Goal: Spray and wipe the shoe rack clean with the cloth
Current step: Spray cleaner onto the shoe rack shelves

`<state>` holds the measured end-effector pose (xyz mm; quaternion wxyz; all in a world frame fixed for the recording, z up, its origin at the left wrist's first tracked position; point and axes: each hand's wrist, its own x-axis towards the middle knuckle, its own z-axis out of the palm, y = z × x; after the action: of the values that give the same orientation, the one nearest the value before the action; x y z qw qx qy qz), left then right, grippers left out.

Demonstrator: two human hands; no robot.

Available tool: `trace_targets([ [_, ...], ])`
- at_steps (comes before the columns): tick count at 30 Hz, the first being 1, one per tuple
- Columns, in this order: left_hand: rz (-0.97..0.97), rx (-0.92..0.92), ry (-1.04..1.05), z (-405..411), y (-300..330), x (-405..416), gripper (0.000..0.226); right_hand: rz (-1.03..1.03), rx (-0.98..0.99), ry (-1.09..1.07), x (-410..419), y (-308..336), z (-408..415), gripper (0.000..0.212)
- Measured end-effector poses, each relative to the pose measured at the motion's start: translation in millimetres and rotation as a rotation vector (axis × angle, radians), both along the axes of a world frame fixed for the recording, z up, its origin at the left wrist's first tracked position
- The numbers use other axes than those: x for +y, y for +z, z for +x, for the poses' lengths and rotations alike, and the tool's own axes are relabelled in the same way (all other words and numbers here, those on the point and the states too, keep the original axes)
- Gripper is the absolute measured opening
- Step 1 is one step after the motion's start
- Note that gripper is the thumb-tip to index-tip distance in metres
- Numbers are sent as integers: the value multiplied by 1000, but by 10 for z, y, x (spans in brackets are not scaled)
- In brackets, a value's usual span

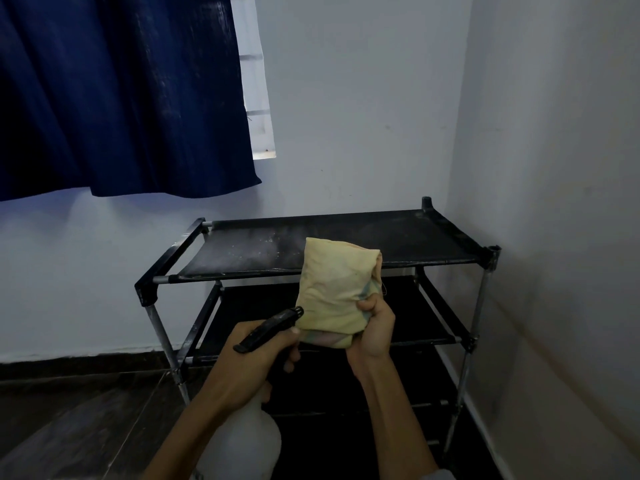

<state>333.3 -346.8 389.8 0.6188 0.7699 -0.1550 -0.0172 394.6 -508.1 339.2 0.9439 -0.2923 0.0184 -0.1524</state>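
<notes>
Head view: pale lilac walls (363,98) meet in a corner at the right of the frame, and a dark blue pleated curtain (114,95) fills the upper left, leaving a bright strip of window (258,98) at its right edge. In the centre, tucked into that corner, stands the black fabric-shelved shoe rack with grey metal poles (332,244); its top shelf shows pale specks and dust, and darker tiers sit below it. Dark wood-look flooring (86,410) runs across the lower left. At the bottom centre you hold a translucent white plastic spray bottle with a black trigger head (242,441); your left hand (256,355) is clenched round its neck, the nozzle pointing up and right toward the cloth. Just right of it, your right hand (375,332) grasps the lower end of a folded pale yellow cloth (337,289), which stands upright in front of the rack's top shelf edge.
</notes>
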Motion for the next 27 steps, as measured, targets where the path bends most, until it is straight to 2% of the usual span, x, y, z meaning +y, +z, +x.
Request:
trace_targets([
  [5,50,-61,45,-9,-104,87,39,-13,27,2,31,-1,-13,81],
  [12,81,-11,-2,24,-164,94,27,0,38,-15,52,-11,-9,73],
  [14,70,-22,-38,5,-184,88,38,1,28,-15,54,-12,-7,66],
  [17,91,-36,-58,12,-207,38,54,-23,55,-8,57,-27,-2,73],
  [21,133,-52,-123,42,-157,-30,28,-34,69,-2,52,-33,-12,79],
  [22,134,-69,-116,49,-146,-37,27,-35,68,0,51,-31,-12,79],
  [25,165,-145,-73,61,-166,-57,50,-46,66,4,45,-36,-20,80],
  [27,179,-174,-45,65,-189,-79,57,-62,66,6,43,-35,-26,81],
])
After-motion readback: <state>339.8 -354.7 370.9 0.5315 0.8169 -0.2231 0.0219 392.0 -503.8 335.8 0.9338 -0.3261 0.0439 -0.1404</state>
